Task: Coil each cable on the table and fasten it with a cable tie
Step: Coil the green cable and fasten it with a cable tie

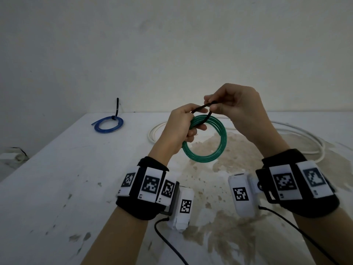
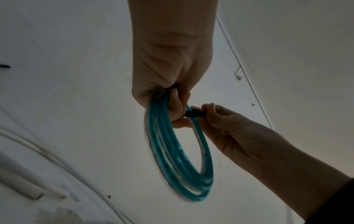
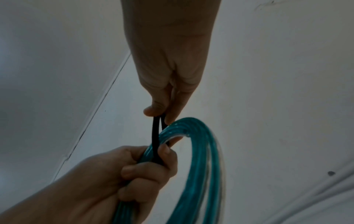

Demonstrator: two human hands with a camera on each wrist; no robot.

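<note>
While three cables are in view, the left hand [image 1: 179, 127] grips the one green coil [image 1: 214, 148] at frame centre, and the right hand [image 1: 233, 106] pinches the one black tie [image 1: 200, 108] looped above that grip.

Premises appeared to be a bare utility or workshop room: plain whitewashed wall [image 1: 172, 44] at 12 o'clock, worn, paint-chipped white table [image 1: 57, 178], loose white cable [image 1: 298, 131] at 2 o'clock.
</note>
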